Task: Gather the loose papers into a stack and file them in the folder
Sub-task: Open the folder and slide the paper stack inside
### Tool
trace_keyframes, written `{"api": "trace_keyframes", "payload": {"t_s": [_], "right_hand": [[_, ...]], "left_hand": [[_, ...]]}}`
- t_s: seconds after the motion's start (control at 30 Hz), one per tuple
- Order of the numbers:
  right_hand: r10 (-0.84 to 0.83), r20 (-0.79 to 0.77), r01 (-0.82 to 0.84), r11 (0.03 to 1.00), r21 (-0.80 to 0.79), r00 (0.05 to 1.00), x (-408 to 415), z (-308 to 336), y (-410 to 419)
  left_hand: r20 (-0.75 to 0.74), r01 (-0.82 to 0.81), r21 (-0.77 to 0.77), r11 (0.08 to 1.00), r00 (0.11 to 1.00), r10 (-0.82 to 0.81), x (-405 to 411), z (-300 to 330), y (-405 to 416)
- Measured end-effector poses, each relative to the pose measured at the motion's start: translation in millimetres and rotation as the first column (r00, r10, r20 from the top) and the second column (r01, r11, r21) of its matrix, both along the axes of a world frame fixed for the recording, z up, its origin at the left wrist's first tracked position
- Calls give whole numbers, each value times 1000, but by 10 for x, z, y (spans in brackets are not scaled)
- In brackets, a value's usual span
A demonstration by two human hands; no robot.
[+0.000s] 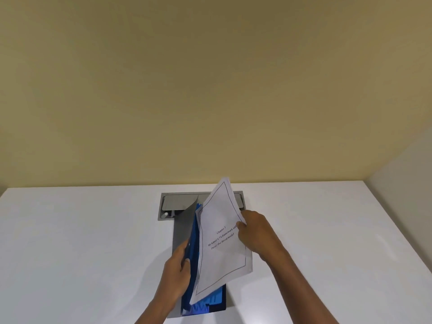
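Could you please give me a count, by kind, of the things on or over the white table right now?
Hands: 2, left hand and right hand
Blue folders: 1, folder, held open
Printed paper stacks: 1, papers; sheet count cannot be told
Grey cable hatches in the table: 1, hatch
Total: 5

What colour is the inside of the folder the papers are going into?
Blue, under a grey cover. The folder shows in the head view, held open by the left hand.
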State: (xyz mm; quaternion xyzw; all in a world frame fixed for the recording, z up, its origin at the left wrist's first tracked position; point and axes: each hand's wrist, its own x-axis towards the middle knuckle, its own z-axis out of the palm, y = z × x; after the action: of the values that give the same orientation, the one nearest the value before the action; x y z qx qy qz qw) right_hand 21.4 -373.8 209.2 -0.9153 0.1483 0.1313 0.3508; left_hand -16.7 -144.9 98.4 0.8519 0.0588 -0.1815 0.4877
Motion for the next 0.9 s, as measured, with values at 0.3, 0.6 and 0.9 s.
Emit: {"api": "trace_keyframes", "payload": {"t_s": [0.3, 0.6, 0.9], "right_hand": [[-7, 118, 14, 998, -65, 993, -123, -337, 328], [1, 77, 7, 995, -104, 997, -291, -715, 649], [23, 80, -13, 992, -122, 997, -339, -1018, 1031]], "left_hand": [[-13, -26, -58, 998, 1000, 26, -55, 92, -40], [6, -74, -90, 993, 997, 75, -116, 154, -111], [11, -79, -130, 988, 997, 81, -153, 166, -101]]}}
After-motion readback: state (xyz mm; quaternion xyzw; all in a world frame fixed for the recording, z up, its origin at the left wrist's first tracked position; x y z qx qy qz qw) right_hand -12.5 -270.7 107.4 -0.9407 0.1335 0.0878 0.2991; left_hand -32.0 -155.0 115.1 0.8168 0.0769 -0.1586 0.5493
